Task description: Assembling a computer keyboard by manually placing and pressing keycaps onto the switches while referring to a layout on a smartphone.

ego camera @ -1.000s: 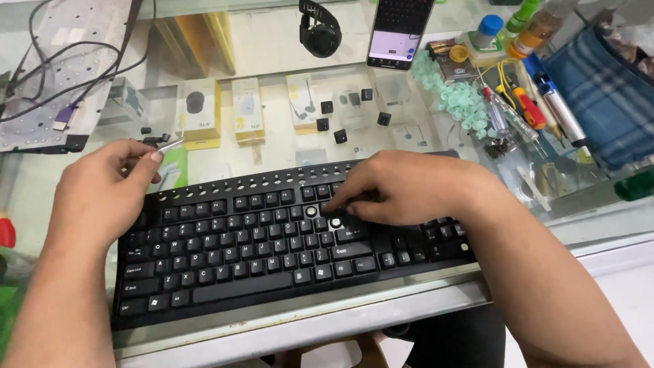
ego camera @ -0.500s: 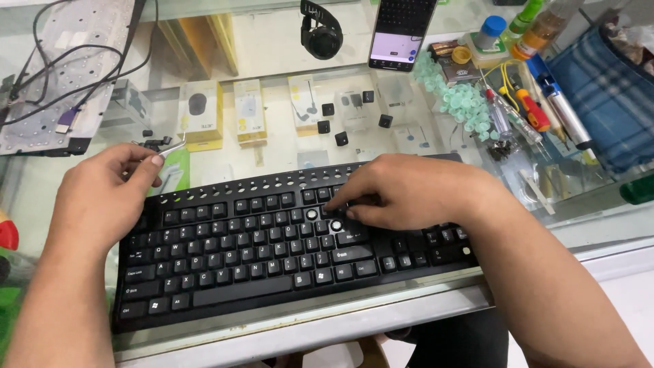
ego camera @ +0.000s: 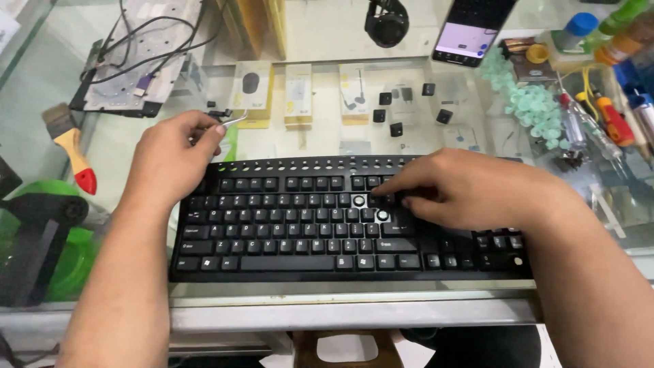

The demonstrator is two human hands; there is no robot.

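Hands (ego camera: 477, 191) on black keyboard (ego camera: 306, 225), perhaps pressing

I see two bare forearms entering from the near edge, one at the left and one at the right. No sleeve shows on either up to the frame edge. The left hand (ego camera: 167, 160) is bare: no glove, ring, watch or band at the wrist. The right hand (ego camera: 470, 187) is likewise bare, with nothing worn on wrist or fingers. Fingernails are short and unpainted where visible.
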